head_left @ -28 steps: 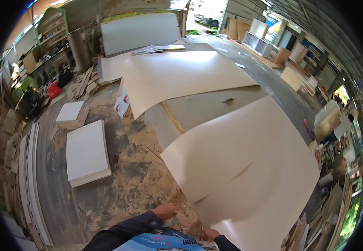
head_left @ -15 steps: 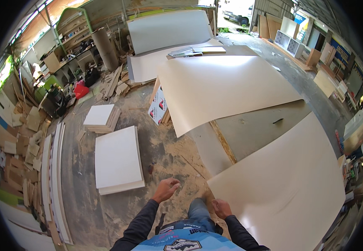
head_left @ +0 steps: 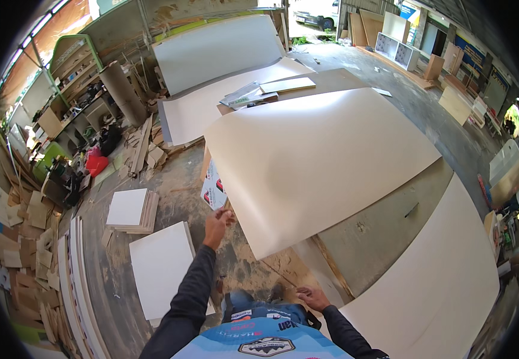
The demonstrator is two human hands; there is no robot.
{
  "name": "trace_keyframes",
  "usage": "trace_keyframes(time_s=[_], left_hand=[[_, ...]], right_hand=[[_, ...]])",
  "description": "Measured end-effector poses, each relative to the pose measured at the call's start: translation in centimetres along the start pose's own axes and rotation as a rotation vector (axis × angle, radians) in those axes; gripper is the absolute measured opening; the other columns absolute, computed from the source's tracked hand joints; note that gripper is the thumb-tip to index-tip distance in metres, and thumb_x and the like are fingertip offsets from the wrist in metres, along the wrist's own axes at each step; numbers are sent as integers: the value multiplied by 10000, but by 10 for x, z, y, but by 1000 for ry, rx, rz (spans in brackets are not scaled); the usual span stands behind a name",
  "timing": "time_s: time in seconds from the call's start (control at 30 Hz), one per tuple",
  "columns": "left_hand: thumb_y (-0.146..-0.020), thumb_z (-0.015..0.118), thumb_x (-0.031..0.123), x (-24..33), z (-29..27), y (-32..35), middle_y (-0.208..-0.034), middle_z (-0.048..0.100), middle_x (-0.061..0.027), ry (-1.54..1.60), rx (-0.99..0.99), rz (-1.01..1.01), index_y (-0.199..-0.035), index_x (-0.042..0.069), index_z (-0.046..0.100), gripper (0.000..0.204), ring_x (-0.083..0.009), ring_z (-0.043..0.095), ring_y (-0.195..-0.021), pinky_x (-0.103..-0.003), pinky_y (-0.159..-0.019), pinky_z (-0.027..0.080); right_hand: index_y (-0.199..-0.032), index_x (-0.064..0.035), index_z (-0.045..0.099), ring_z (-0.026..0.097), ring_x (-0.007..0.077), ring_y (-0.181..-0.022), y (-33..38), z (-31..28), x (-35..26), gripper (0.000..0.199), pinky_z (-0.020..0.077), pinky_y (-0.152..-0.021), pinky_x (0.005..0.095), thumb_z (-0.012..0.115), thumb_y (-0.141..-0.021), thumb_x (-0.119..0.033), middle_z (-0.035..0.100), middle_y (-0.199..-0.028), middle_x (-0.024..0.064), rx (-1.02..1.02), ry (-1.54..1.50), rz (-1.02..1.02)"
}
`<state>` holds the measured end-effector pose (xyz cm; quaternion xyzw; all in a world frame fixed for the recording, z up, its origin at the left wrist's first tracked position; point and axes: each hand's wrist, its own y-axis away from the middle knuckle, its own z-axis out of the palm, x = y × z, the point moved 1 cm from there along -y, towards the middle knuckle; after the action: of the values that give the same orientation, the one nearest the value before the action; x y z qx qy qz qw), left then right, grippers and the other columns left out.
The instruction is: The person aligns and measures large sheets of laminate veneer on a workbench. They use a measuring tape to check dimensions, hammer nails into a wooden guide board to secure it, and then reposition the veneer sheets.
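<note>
Two large cream sheets lie on a low stack, with a strip of grey board showing between them. My left hand reaches forward beside the left edge of the far sheet, fingers partly bent and apart, with nothing visible in them. Lower down, my right hand hovers by the left end of the near sheet; its fingers are loosely bent and hold nothing I can see. The far sheet's near-left corner bulges and hangs past the board. A small dark slim object rests on the grey board.
Left of me, white panels are stacked on the dusty floor, with a smaller stack behind. Long white strips and wood offcuts line the left side. Loose pieces lie beyond the far sheet, before a leaning white panel.
I have moved forward, closer to the far sheet. My left arm has stretched out to that sheet's left edge. My right hand has shifted slightly forward, its fingers less curled.
</note>
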<state>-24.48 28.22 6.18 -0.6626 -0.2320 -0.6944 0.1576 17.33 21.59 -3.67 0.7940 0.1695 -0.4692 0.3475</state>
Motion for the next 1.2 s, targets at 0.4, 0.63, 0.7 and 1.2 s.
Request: trace_keyframes(time_s=[0.4, 0.63, 0.7, 1.2], left_hand=[[-820, 631, 152, 25, 76, -451, -891, 715, -145, -458, 88, 368, -1028, -11, 677, 269, -257, 690, -824, -356, -779, 536], [-849, 633, 387, -46, 125, -686, -1058, 641, -256, -1068, 203, 931, -1122, -2, 628, 475, -426, 594, -992, -498, -857, 472], [-876, 598, 469, -33, 86, -774, -1043, 645, -286, -1245, -12, 974, -1112, -34, 639, 557, -446, 608, -964, -498, -829, 493], [-731, 697, 329, -26, 121, -811, -953, 696, -265, -1161, 193, 389, -912, -53, 682, 423, -386, 672, -889, -486, -823, 503]], right_hand=[[-1204, -61, 650, 662, 142, -975, -127, 39, -75, 370, 502, -885, 294, 697, -886, -245, 715, -1081, 57, 108, -267, 175], [-1251, -10, 593, 649, 145, -1039, -164, 111, -119, 414, 482, -952, 293, 709, -884, -163, 690, -1142, 71, 411, -691, 390], [-1249, -7, 591, 651, 148, -1040, -189, 120, -128, 406, 483, -953, 295, 701, -888, -155, 687, -1150, 68, 446, -719, 400], [-1165, 11, 633, 684, 160, -949, -193, 167, -154, 340, 533, -868, 304, 702, -866, -136, 714, -1050, 111, 930, -621, 607]])
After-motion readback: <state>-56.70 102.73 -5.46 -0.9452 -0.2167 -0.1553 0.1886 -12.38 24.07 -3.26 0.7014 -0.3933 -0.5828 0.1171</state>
